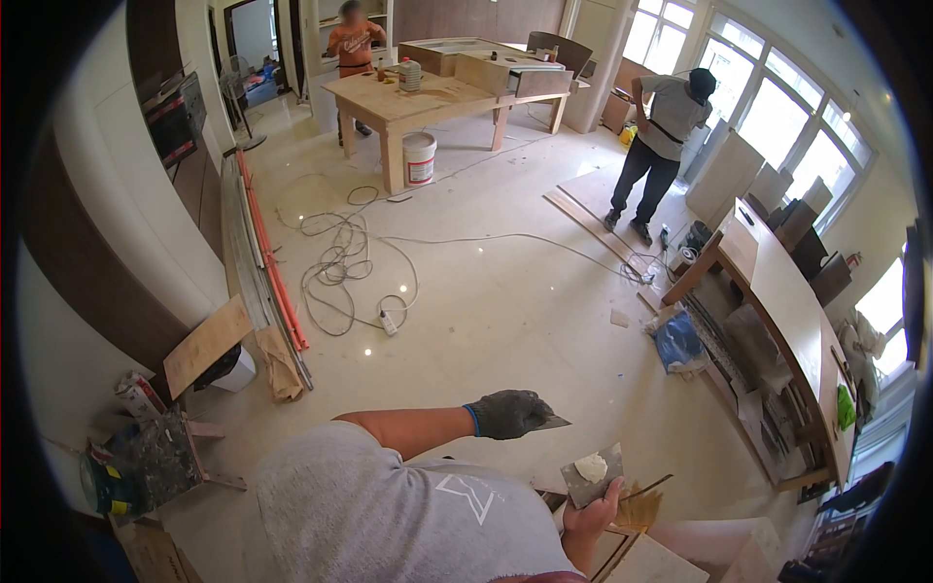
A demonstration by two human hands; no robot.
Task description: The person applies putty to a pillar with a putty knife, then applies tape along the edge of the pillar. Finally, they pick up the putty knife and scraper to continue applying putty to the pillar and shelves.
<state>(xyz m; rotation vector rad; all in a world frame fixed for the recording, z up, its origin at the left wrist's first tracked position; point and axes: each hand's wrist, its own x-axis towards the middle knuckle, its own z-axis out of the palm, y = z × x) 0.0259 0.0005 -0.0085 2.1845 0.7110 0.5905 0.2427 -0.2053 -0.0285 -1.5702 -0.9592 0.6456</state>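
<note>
My left hand (512, 415), in a dark glove with a blue cuff, is closed around a putty knife (555, 423); its pointed metal blade shows beyond the fingers, and the handle is hidden. Below and to the right, my bare right hand (591, 517) grips a flat grey metal plate (607, 457). A lump of off-white putty (590, 468) lies on the plate. The knife blade and the putty are apart. Beneath my right hand are wooden panels (646, 564) and a brown-stained surface (641, 507), partly hidden.
Tangled cable (340, 257) lies across the shiny floor. A wooden workbench (389, 107) stands at the back, with a white bucket (419, 158) beside it. One person (671, 121) stands at right, another (353, 44) behind the bench. Orange pipes (262, 253) lie along the left wall.
</note>
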